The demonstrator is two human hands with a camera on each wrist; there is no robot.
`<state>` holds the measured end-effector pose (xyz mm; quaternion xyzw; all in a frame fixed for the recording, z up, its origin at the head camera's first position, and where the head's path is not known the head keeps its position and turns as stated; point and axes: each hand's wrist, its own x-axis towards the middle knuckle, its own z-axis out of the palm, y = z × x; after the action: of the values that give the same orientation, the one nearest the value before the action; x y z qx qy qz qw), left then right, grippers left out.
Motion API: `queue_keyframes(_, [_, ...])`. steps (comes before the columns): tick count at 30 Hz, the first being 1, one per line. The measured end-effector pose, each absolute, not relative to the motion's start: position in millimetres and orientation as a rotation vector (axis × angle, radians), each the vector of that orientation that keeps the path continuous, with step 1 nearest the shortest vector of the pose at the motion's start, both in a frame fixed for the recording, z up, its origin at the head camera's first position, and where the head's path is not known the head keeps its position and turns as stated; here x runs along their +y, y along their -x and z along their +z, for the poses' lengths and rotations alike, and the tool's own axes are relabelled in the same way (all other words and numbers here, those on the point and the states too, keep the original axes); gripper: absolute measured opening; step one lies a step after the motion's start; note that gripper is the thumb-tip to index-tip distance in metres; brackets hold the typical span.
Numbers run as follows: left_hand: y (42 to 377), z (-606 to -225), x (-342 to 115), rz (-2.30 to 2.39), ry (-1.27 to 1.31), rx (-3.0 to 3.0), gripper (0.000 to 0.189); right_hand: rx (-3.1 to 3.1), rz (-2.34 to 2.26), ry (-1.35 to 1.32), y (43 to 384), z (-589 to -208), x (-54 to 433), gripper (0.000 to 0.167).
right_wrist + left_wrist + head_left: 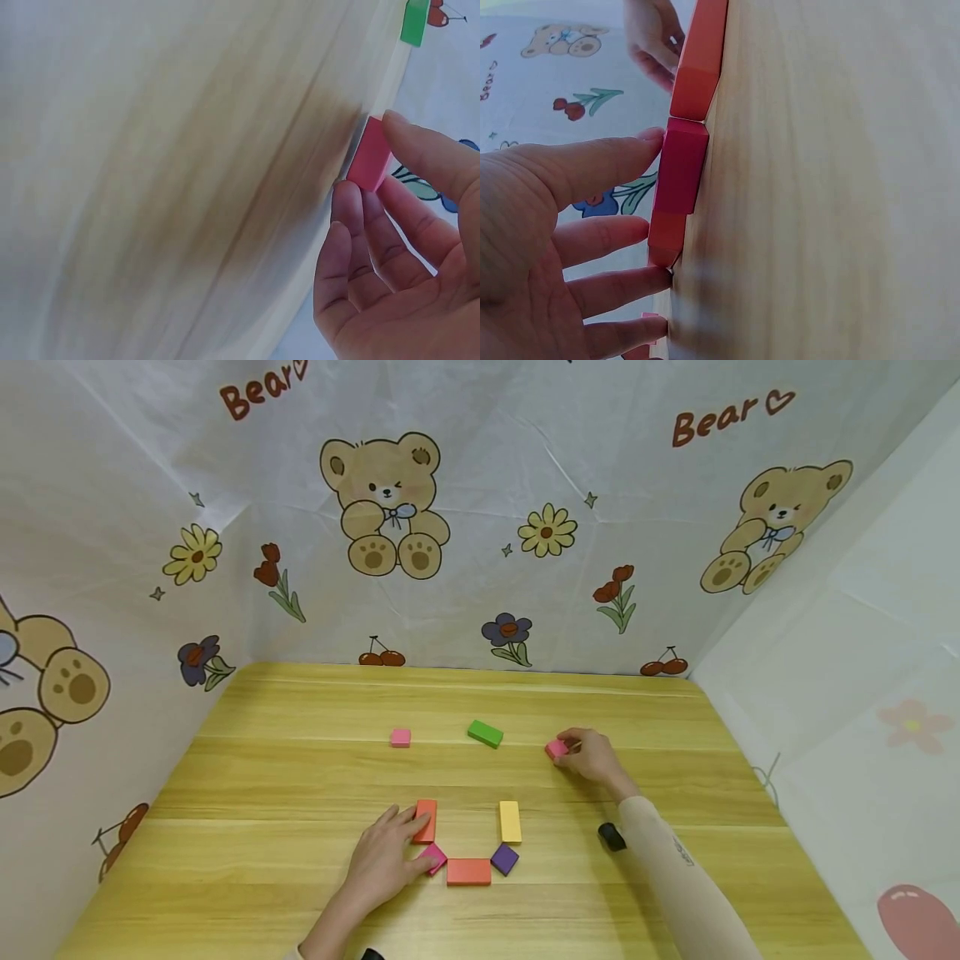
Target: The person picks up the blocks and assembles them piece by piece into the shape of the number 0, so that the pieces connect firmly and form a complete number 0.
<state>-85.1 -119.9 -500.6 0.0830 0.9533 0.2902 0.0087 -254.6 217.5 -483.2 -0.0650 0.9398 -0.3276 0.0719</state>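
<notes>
My right hand (pixel 595 755) pinches a small pink block (pixel 370 155) between thumb and fingers, at the back right of the table. At the front, my left hand (pixel 381 857) rests with spread, fairly straight fingers on two blocks. Its thumb touches a magenta block (pixel 681 166), and its fingertips lie against an upright-lying red-orange block (pixel 426 821). Beside the magenta one is a second red-orange block (pixel 468 872), set crosswise. A purple block (pixel 505 859), turned at an angle, adjoins its right end, and a yellow block (pixel 510 822) lies just behind that.
Farther back on the wooden table (pixel 300 760) lie another pink block (pixel 401 738) and a green block (pixel 485 733). A white cloth (pixel 480 468) printed with bears and flowers hangs behind and along the sides. Black wrist gear (pixel 611 837) shows under the right sleeve.
</notes>
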Motion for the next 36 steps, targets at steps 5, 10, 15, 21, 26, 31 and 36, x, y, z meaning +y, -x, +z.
queue_keyframes(5, [85.0, -501.6, -119.9, 0.908, -0.253, 2.974, 0.059, 2.796, -1.008, 0.208, 248.0, -481.4, 209.2, 0.042])
queue_keyframes(10, [85.0, -502.7, -120.0, 0.917, -0.251, 2.972, 0.059, 2.788, -1.002, 0.251, 242.0, -480.6, 196.4, 0.042])
queue_keyframes(15, [85.2, -502.7, -119.8, 0.9, -0.255, 2.978, 0.059, 2.768, -0.988, 0.312, 235.2, -480.4, 182.0, 0.041])
queue_keyframes(21, [85.3, -502.0, -119.5, 0.889, -0.262, 2.987, 0.059, 2.781, -0.958, 0.421, 224.7, -480.3, 168.2, 0.039])
queue_keyframes(26, [85.2, -501.8, -119.4, 0.89, -0.263, 2.988, 0.059, 2.787, -0.918, 0.463, 219.0, -482.6, 159.1, 0.035])
queue_keyframes(31, [85.2, -501.7, -119.5, 0.899, -0.262, 2.988, 0.059, 2.786, -0.889, 0.472, 216.1, -483.4, 151.9, 0.032])
queue_keyframes(36, [85.3, -501.4, -119.8, 0.902, -0.261, 2.98, 0.058, 2.786, -0.862, 0.47, 213.3, -482.8, 146.6, 0.032])
